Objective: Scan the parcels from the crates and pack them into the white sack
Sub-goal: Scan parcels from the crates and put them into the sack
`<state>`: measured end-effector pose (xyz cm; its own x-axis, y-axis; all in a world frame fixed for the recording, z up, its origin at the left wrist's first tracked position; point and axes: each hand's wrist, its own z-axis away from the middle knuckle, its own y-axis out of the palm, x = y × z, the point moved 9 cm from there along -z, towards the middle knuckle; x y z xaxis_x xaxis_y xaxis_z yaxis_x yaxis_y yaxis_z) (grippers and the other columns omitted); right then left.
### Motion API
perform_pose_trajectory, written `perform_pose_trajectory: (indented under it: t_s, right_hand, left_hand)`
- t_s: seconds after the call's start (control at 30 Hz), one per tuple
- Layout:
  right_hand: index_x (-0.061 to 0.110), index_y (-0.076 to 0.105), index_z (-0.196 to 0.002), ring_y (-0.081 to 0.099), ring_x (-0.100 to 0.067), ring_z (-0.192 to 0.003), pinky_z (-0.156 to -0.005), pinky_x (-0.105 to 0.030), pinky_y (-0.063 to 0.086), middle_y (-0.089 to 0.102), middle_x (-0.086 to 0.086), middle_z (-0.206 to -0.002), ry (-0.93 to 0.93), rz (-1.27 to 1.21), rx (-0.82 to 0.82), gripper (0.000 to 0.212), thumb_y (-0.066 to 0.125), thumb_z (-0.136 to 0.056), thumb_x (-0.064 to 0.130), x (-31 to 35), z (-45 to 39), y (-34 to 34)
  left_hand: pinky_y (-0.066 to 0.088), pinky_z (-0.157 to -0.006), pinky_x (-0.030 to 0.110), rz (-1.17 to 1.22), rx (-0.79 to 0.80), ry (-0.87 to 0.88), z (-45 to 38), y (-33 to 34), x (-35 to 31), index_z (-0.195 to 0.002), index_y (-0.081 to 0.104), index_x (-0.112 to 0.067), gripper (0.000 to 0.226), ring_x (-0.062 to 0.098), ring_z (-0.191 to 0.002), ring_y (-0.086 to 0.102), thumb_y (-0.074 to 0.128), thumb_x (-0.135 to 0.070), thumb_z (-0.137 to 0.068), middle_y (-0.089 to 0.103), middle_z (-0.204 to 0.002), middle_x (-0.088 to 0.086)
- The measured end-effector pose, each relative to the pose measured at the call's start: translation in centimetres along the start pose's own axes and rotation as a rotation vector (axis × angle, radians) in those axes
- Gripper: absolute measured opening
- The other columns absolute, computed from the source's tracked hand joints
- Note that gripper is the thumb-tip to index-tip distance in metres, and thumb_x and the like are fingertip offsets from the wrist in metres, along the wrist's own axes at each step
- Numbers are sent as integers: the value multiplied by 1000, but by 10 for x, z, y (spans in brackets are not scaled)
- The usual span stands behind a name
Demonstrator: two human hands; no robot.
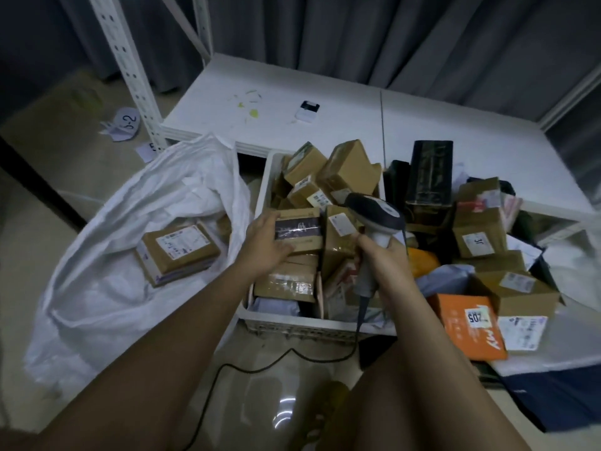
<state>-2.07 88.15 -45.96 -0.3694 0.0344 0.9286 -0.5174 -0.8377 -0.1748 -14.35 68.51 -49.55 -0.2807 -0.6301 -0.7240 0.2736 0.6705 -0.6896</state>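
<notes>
A white crate in the middle is heaped with several brown cardboard parcels. My left hand grips one small brown parcel with dark tape at the crate's left side. Just right of it, my right hand grips the handle of a grey and white barcode scanner, whose head points down at the parcels. The white sack lies open on the floor to the left. Inside it rests one brown parcel with a white label.
More parcels pile up at the right, among them an orange box and a tall black box. A low white shelf board lies behind the crate. The scanner's black cable runs across the floor. A white rack post stands at the back left.
</notes>
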Motion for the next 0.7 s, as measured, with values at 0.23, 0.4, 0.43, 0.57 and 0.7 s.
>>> perform_pose_trajectory:
  t_s: [0.23,0.4,0.43,0.57,0.7]
  right_hand:
    - [14,60,-80,57,-17,-59,-62,-35,47,59,-4,-61,-9,-45,40,15,70,-86,24,-4,-21,1]
    - [21,60,-84,60,-9,-64,-65,-30,50,63,6,-67,-41,-117,56,11,70,-87,20,2,-28,8]
    - [24,59,-85,61,-8,-69,-67,-28,50,64,6,-73,-50,-113,66,12,69,-88,20,4,-27,10]
    - [21,59,-84,59,-11,-67,-65,-28,48,62,2,-73,-78,-127,58,12,69,-88,17,10,-20,18]
    - [24,61,-99,62,-1,-76,-66,-17,51,66,8,-88,-99,-155,108,21,75,-84,22,16,-1,47]
  left_hand:
    - [-5,-116,48,-571,269,-49,-40,66,22,-151,-4,-14,112,32,-145,-12,75,-34,-73,-9,-158,14]
    - [22,-108,43,-550,103,101,-39,47,10,-143,28,-7,92,37,-130,28,75,-32,-68,31,-141,19]
    - [25,-105,42,-512,94,52,-35,37,14,-142,28,-9,96,36,-128,29,78,-34,-65,32,-140,18]
    - [42,-100,43,55,37,-294,2,-10,41,-132,31,-27,95,25,-121,43,82,-53,-56,43,-132,8]
    - [50,-93,36,895,197,-430,62,-25,17,-123,43,-30,59,15,-104,65,75,-32,-73,67,-115,3]
